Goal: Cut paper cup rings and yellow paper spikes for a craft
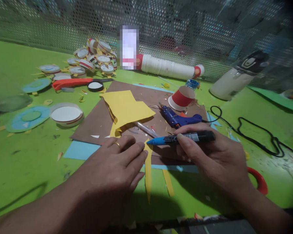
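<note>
My right hand grips a blue marker, its tip pointing left over the upper end of a narrow pointed yellow paper strip. The fingers of my left hand, with a ring on one, are bent together against that strip's left edge; part of the hold is hidden. Beneath lies a brown board. On it are a larger yellow paper sheet, a clear tube-like stick and a blue glue gun. Another yellow strip lies between my hands.
A red-banded paper cup stands behind the glue gun, whose black cord runs right. Stacked cups, a bottle and piled paper-cup discs line the back. An orange-handled cutter lies left; a red handle shows right.
</note>
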The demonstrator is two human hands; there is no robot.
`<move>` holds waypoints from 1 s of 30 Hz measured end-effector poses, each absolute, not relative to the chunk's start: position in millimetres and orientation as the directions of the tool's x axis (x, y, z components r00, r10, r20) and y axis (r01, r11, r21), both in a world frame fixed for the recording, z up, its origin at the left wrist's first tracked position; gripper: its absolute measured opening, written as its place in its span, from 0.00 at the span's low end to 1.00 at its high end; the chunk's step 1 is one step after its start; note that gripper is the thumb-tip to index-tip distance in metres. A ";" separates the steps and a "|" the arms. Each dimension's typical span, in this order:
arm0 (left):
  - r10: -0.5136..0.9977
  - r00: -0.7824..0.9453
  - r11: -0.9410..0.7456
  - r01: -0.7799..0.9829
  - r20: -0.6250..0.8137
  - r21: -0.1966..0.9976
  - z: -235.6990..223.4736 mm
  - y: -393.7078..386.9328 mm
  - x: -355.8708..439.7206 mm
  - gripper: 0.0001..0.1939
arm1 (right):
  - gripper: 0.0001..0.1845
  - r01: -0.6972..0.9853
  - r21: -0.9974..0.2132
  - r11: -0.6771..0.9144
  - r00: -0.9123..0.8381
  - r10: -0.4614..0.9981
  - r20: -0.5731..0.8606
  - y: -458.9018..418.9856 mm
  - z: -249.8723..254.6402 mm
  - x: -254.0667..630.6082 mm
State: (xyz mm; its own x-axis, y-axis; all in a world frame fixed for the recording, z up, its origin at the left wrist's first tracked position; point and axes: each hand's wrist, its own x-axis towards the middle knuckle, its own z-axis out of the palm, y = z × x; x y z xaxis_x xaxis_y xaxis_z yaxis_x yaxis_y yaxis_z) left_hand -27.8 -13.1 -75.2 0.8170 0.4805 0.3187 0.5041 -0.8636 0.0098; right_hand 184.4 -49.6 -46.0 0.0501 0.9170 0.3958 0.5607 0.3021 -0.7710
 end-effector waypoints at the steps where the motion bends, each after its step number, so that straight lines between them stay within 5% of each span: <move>1: 0.474 0.821 -0.867 0.498 0.318 0.009 -75.0 -13.2 -27.6 0.16 | 0.03 0.562 -0.768 0.306 0.052 0.914 0.403 -49.5 -46.2 184.8; 23: 0.449 0.816 -0.878 0.479 0.364 0.009 -82.6 -10.5 -29.4 0.15 | 0.02 0.654 -0.678 0.335 -0.001 0.897 0.443 -49.1 -47.4 186.9; 30: 0.449 0.814 -0.881 0.472 0.368 0.031 -80.3 -11.9 -30.6 0.15 | 0.06 0.509 -0.812 0.284 0.302 0.825 0.477 -52.8 -42.1 188.8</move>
